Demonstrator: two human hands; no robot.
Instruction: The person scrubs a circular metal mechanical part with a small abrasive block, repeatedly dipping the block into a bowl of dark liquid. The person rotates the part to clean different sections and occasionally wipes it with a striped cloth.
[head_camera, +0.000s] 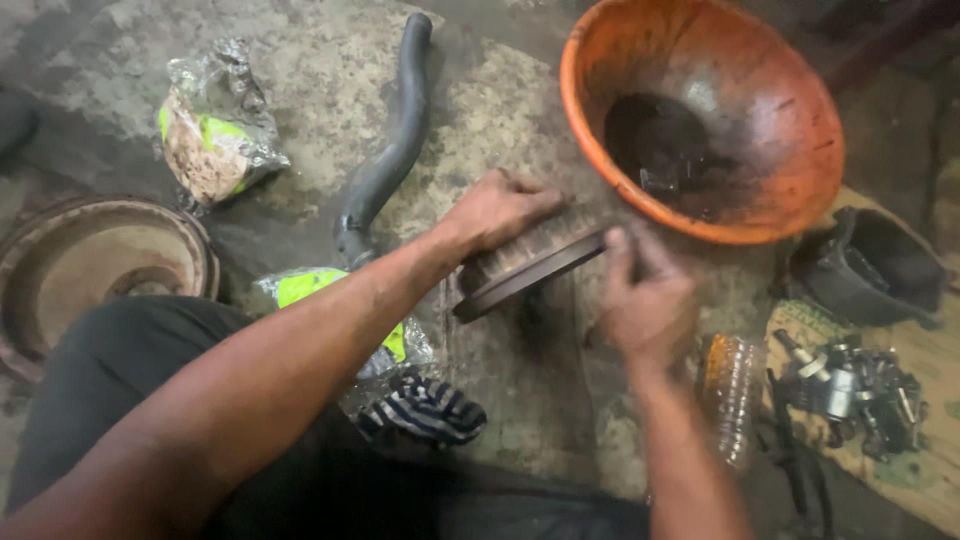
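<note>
On a concrete floor, the left hand and right hand grip a round, rust-brown metal disc, fingers wrapped on opposite rims, at seven o'clock from an orange basin. It looks heavy, rigid, greasy; best held by the rim.

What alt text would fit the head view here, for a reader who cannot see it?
Two bare hands, left hand and right hand, grip a round, ribbed metal disc tilted on a stained concrete floor. An orange basin holding dark liquid sits just beyond, with a black hose to the left.
</note>
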